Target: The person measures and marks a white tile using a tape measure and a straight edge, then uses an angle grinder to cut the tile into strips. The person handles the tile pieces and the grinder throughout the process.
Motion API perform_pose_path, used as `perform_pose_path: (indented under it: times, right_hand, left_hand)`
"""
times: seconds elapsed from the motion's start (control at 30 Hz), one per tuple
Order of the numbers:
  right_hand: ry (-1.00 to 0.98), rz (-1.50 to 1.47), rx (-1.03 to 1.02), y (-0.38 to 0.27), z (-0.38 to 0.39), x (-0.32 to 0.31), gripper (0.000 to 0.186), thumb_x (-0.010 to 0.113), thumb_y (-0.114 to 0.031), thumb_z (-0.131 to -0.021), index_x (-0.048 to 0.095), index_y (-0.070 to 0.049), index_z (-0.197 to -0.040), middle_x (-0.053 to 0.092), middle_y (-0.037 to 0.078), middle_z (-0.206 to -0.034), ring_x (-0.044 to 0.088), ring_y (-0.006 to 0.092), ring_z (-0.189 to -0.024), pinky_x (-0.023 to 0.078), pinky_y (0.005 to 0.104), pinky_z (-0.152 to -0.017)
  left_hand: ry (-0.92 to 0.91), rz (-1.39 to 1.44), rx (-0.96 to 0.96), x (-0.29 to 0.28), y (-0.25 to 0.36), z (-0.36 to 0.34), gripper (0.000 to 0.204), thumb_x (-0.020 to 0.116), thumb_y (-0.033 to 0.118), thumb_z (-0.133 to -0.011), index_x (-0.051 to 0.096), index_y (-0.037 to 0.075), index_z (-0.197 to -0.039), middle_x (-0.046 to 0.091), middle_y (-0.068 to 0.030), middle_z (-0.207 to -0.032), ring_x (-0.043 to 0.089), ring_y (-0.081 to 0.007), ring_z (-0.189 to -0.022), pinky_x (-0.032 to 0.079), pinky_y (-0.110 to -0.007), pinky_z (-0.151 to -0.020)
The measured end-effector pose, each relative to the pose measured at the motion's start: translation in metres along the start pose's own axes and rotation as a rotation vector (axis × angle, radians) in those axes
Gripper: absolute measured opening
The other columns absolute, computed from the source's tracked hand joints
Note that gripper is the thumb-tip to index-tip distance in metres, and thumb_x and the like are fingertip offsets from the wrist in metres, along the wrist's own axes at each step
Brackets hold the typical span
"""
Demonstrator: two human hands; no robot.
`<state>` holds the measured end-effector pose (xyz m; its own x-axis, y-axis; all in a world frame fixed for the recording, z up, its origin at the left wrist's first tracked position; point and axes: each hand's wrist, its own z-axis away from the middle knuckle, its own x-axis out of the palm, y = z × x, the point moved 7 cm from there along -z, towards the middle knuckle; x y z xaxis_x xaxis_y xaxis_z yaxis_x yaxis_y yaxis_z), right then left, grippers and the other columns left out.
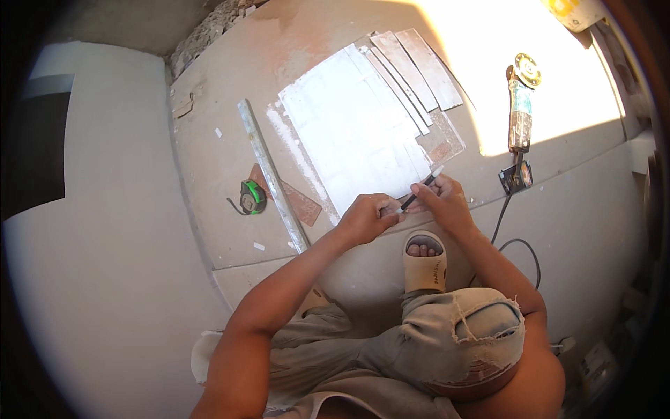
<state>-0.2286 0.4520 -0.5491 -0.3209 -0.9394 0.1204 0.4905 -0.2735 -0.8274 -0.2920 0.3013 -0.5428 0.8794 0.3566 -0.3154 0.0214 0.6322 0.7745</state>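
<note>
A black marker pen [420, 188] with a white end slants between my two hands, over the near edge of a large white tile [349, 126]. My right hand [447, 204] grips its barrel between thumb and fingers. At the pen's lower end, the fingers and thumb of my left hand [370, 218] are pinched together on it, partly hiding that tip. The tile lies flat on the floor, its surface bright and dusty. Several narrow cut tile strips [412, 66] lie along its right side.
Left of the tile lies a long metal bar [269, 167] across a reddish-brown offcut [300, 202], beside a green-and-black tape measure [252, 197]. An angle grinder [520, 112] with a cable [501, 218] rests at right. A pale wall [118, 181] bounds the left; my sandalled foot [423, 262] is close by.
</note>
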Motion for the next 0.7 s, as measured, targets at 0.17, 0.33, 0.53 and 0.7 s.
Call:
perform_pose_path:
  times: [0.17,0.33,0.53,0.7]
  right_hand:
    - [0.165,-0.197,-0.061,0.020,-0.031,-0.027,0.026,0.057,-0.024,-0.097,0.061,0.002,-0.095,0.063,0.007,-0.078,0.062,0.0135,-0.071,0.051,0.0282,-0.065]
    - [0.407,0.502,-0.089,0.026,-0.048,-0.076,0.032,0.058,-0.028,-0.090,0.063,0.004,-0.091,0.066,0.014,-0.078,0.062,0.0222,-0.073,0.049,0.0371,-0.072]
    - [0.181,0.550,0.114,0.058,-0.047,-0.059,0.034,0.063,-0.028,-0.086,0.065,0.004,-0.095,0.066,0.014,-0.079,0.061,0.0221,-0.074,0.049,0.0370,-0.071]
    - [0.174,0.527,0.094,0.067,-0.053,-0.062,0.031,0.064,-0.026,-0.086,0.064,0.004,-0.094,0.067,0.011,-0.078,0.060,0.0194,-0.067,0.048,0.0362,-0.065]
  left_hand:
    - [-0.042,0.110,-0.044,-0.004,0.011,-0.011,0.044,0.074,0.033,-0.085,0.067,-0.003,-0.110,0.069,-0.0104,-0.090,0.061,-0.0156,-0.077,0.050,-0.029,-0.072]
    - [0.029,-0.340,-0.082,-0.021,-0.041,-0.029,0.056,0.068,0.048,-0.086,0.067,-0.004,-0.106,0.070,-0.0187,-0.096,0.067,-0.0285,-0.085,0.052,-0.038,-0.077]
    - [-0.041,-0.482,-0.304,-0.041,-0.136,-0.011,0.049,0.067,0.049,-0.083,0.068,0.000,-0.084,0.069,-0.0200,-0.085,0.067,-0.0330,-0.083,0.051,-0.042,-0.074]
    - [0.066,-0.417,-0.340,-0.051,-0.135,-0.011,0.047,0.068,0.049,-0.083,0.067,0.002,-0.081,0.068,-0.0155,-0.076,0.066,-0.0296,-0.076,0.051,-0.041,-0.072]
